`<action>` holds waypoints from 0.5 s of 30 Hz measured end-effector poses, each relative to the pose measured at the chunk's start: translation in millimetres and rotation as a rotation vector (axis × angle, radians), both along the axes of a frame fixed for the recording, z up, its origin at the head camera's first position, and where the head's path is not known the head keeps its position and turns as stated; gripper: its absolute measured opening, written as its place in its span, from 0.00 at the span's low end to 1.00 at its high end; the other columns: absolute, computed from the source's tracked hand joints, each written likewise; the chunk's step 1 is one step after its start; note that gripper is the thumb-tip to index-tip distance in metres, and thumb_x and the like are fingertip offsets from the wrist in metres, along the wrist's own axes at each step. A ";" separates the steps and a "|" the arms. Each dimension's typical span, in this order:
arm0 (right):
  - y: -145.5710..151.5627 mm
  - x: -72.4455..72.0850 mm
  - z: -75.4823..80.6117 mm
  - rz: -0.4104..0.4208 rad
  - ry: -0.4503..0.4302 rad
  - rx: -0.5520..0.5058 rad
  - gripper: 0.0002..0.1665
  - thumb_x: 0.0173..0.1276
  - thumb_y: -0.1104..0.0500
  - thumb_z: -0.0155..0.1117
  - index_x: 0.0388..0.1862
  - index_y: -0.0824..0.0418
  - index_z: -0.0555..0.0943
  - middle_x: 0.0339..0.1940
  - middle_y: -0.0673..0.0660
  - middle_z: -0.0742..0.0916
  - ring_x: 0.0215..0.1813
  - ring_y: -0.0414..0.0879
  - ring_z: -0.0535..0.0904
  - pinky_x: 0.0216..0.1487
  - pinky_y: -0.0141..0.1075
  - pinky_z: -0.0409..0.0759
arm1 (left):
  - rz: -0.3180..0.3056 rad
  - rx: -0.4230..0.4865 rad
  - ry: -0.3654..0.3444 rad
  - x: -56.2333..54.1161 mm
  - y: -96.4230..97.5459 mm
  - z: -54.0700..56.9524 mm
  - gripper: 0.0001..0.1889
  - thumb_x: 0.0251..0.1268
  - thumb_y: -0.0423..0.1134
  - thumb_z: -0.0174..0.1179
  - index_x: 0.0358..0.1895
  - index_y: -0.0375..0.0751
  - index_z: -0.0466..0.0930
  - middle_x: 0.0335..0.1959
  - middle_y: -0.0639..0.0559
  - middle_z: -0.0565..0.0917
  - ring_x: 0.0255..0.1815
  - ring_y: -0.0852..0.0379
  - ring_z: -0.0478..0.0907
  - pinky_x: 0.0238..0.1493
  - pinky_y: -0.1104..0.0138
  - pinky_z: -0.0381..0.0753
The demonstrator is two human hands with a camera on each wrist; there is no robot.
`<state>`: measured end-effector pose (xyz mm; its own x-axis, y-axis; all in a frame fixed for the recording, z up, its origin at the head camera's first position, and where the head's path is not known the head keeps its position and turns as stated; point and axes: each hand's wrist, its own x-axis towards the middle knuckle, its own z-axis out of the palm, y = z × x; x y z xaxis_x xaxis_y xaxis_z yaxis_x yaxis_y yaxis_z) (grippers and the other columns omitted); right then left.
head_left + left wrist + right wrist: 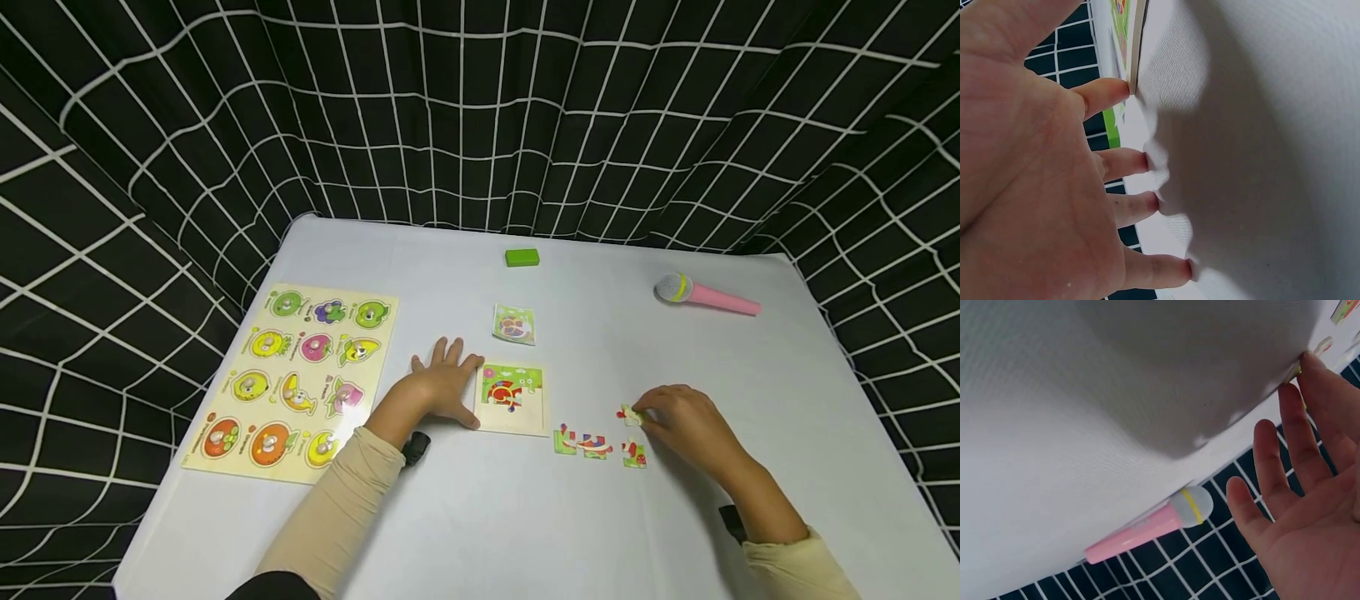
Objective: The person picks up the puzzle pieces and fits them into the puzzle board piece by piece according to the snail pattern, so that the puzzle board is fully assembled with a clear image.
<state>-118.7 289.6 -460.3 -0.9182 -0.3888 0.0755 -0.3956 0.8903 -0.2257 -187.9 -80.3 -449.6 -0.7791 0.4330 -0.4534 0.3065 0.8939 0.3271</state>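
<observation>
My left hand [444, 385] lies spread at the left edge of a square wooden puzzle board [510, 423], thumb by its lower corner and index fingertip by its upper one. In the left wrist view, the straight fingers [1141, 203] reach down to the white cloth. A green and red picture section [504, 387] fills the upper left of the board's recess. Right of the board, my right hand [693, 427] pinches a small jigsaw piece [628, 415] between thumb and index finger. Three loose pieces lie nearby: one green and red [565, 440], one striped [595, 447], one with red spots [634, 454].
A fruit peg puzzle [285, 375] lies on the left, partly under the left forearm. Behind the board are a small picture card [514, 324] and a green block [522, 257]. A pink toy microphone [720, 298] lies at the back right. Black gridded curtains [465, 108] enclose the table.
</observation>
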 end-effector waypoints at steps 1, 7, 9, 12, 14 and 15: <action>-0.2 -0.4 0.1 0.000 0.002 -0.001 0.14 0.49 0.67 0.76 0.37 0.60 0.87 0.42 0.57 0.89 0.50 0.59 0.81 0.54 0.55 0.76 | 0.002 0.004 -0.001 0.3 -0.2 -0.3 0.56 0.42 0.58 0.76 0.76 0.51 0.54 0.79 0.37 0.41 0.78 0.34 0.32 0.65 0.28 0.46; -1.9 -1.0 1.9 0.003 0.012 0.003 0.14 0.48 0.67 0.77 0.35 0.59 0.87 0.39 0.55 0.89 0.48 0.57 0.83 0.51 0.54 0.77 | 0.008 0.015 -0.005 1.0 -1.4 -2.3 0.56 0.43 0.58 0.75 0.76 0.51 0.53 0.79 0.37 0.41 0.78 0.34 0.31 0.65 0.28 0.45; -3.0 -1.0 2.6 0.003 0.018 0.010 0.14 0.48 0.67 0.77 0.35 0.59 0.87 0.39 0.55 0.89 0.47 0.57 0.83 0.51 0.54 0.77 | 0.007 0.015 -0.006 1.0 -1.6 -2.2 0.56 0.43 0.58 0.75 0.77 0.51 0.53 0.79 0.37 0.40 0.78 0.34 0.31 0.65 0.28 0.44; -6.6 -1.8 3.9 0.009 0.034 0.015 0.14 0.47 0.67 0.77 0.35 0.59 0.87 0.39 0.55 0.89 0.47 0.57 0.83 0.52 0.54 0.77 | 0.006 0.017 -0.006 0.7 -1.5 -1.7 0.56 0.43 0.58 0.75 0.76 0.52 0.53 0.79 0.37 0.40 0.78 0.34 0.31 0.65 0.28 0.44; -11.5 -3.3 5.1 0.021 0.048 0.015 0.14 0.47 0.67 0.78 0.35 0.59 0.87 0.39 0.55 0.89 0.47 0.56 0.83 0.52 0.55 0.76 | 0.007 0.018 -0.004 0.5 -1.7 -1.2 0.56 0.43 0.58 0.75 0.76 0.51 0.53 0.79 0.37 0.41 0.78 0.34 0.31 0.65 0.28 0.45; -14.8 -4.4 5.8 0.030 0.054 0.015 0.14 0.47 0.67 0.78 0.36 0.59 0.87 0.39 0.54 0.89 0.47 0.56 0.83 0.53 0.55 0.76 | 0.009 0.019 -0.002 0.6 -1.8 -1.1 0.56 0.43 0.58 0.75 0.76 0.51 0.53 0.79 0.37 0.41 0.78 0.34 0.31 0.65 0.28 0.45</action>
<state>-123.0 274.8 -454.5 -0.9010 -0.4172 0.1187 -0.4331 0.8811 -0.1899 -187.3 -82.1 -450.7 -0.7821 0.4342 -0.4471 0.2972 0.8904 0.3448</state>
